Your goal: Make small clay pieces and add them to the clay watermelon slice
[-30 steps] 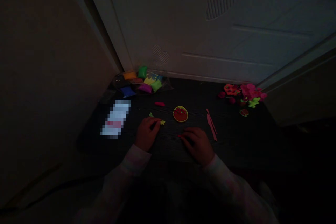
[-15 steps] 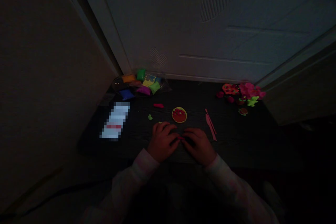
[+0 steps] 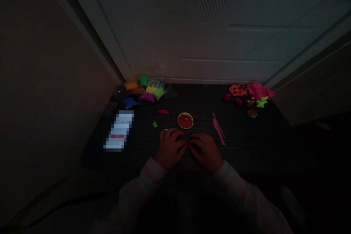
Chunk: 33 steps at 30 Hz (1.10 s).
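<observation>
Pinch: your right hand has thumb and fingertips nearly closed on a small red piece; your left hand is curled, its fingertips meeting the same piece, but you cannot tell whether they grip it or only touch it.
Red piece: between your fingertips, low over the near middle of the dark table, mostly hidden by fingers.
Feel: probably light, soft clay that dents easily; likely best held by its ends with the lightest pressure.
Yellow-rimmed disc: the disc lies just beyond your hands, red bits on its far half.
Left side: a pink roll and a green lump lie near your left hand.
Right side: slim pink tools lie beyond your right hand.
</observation>
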{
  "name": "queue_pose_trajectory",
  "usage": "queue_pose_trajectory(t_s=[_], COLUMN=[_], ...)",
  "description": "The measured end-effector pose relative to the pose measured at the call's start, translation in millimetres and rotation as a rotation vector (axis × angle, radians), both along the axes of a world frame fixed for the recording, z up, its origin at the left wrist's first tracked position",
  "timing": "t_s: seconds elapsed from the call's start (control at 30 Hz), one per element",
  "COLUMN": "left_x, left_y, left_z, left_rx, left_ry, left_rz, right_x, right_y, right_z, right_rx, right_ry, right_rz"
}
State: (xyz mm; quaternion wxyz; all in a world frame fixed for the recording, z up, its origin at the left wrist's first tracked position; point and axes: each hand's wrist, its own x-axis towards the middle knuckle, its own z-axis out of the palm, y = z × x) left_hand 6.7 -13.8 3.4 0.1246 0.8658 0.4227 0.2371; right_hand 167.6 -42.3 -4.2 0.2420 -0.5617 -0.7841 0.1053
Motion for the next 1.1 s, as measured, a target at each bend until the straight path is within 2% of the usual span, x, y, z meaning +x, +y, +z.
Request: queue_pose_trajectory(t_s=[0.23,0.9,1.1], left_x=[-0.1,-1.6,-0.9], left_y=[-0.9,0.8,1.1], left_z=[-0.9,-3.5,-3.7], left_rx=[0.048,0.029,0.041], left_ry=[0.021,-0.007,-0.007], left_rz=[-0.008,-0.041,-0.044], right_x=[0.1,-0.5,-3.0], right_y=[-1.3,-1.5,-1.1], right_z=[0.0,-0.5,1.3], right_rx=[0.0,-0.006,-0.017], right_ry=[0.002,0.03,-0.018], right_rz=[0.002,-0.018,-0.028])
